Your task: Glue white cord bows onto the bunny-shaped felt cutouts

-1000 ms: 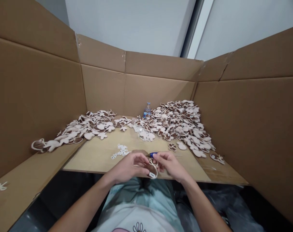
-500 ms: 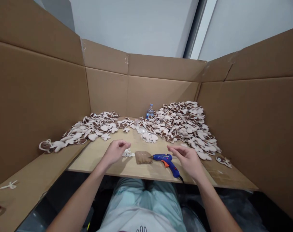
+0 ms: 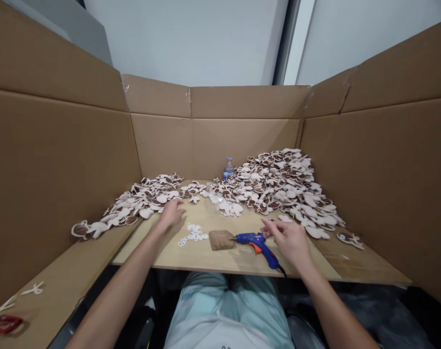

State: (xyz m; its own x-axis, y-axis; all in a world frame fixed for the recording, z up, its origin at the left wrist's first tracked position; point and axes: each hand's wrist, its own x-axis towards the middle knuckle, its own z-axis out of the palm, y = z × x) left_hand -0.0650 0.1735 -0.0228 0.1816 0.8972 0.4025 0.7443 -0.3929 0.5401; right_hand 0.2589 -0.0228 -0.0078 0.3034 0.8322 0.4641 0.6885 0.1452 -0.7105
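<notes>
My left hand (image 3: 172,213) reaches over the board near the front of the left pile of white and brown felt pieces (image 3: 133,199); its fingers are bent and blurred, and what they touch is hidden. My right hand (image 3: 288,238) hovers just right of a blue glue gun (image 3: 250,238), thumb and fingers pinched together, with anything between them too small to name. The glue gun lies on its side, its nozzle over a brown pad (image 3: 221,240). Small white tags (image 3: 195,234) are scattered left of the pad.
A large heap of felt pieces (image 3: 278,184) stands at the back right, beside a water bottle (image 3: 228,169) and clear plastic. Cardboard walls (image 3: 245,140) surround the board. A red tool (image 3: 5,325) lies at the lower left.
My left hand has moved forward from beside the white tags toward the left pile, uncovering more of the tags. My right hand remains near the glue gun. The camera view has shifted slightly.
</notes>
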